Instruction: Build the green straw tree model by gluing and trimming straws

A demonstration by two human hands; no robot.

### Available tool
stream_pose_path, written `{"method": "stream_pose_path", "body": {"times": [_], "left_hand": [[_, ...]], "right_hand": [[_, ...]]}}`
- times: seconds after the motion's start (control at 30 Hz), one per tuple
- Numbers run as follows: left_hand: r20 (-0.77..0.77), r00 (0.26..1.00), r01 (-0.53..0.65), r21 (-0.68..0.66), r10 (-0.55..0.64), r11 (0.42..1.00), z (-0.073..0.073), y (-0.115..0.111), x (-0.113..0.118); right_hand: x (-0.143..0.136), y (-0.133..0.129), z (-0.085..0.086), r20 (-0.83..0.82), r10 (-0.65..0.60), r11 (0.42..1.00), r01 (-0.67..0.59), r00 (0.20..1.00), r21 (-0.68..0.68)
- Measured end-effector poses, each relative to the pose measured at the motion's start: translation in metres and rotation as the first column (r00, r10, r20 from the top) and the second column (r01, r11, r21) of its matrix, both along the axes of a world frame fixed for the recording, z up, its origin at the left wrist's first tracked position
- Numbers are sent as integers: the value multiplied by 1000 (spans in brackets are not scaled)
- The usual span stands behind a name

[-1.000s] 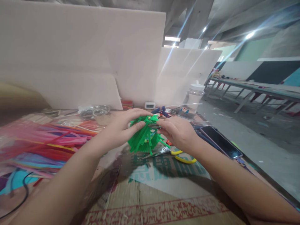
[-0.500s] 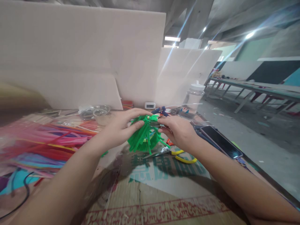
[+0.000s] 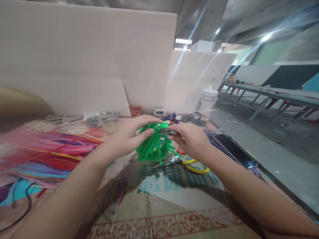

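Note:
A bundle of green fuzzy stems (image 3: 153, 146) fans downward over the middle of the table. My left hand (image 3: 136, 132) grips its upper left side, thumb in front and fingers behind. From the right, my right hand (image 3: 190, 137) has its thumb and fingers closed at the top of the bundle, round a small dark item too hidden to name. Scissors with yellow handles (image 3: 198, 168) lie open just beneath, their blades partly under the green stems.
Piled coloured stems (image 3: 62, 152) cover the left side. A phone (image 3: 235, 150) lies at the right edge. Farther back are a small digital display (image 3: 159, 112), a clear bottle (image 3: 207, 103), a blue tool (image 3: 170, 118) and white boards (image 3: 87, 56).
The green bundle has shifted very slightly to the right with my left fingers. Both hands otherwise keep their places.

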State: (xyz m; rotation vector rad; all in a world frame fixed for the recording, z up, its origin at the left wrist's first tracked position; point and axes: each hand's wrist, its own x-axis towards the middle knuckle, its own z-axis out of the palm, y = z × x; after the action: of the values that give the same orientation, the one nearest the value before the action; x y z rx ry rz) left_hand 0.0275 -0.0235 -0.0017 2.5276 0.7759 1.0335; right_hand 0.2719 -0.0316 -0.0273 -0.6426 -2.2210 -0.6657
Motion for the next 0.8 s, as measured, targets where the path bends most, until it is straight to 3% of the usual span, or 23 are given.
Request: {"method": "stream_pose_path", "body": {"times": [0.8], "left_hand": [[11,1000,-3,-5,3,1000,0,0,0]], "right_hand": [[0,-1,0,2,3,1000,-3,1000,18]]}}
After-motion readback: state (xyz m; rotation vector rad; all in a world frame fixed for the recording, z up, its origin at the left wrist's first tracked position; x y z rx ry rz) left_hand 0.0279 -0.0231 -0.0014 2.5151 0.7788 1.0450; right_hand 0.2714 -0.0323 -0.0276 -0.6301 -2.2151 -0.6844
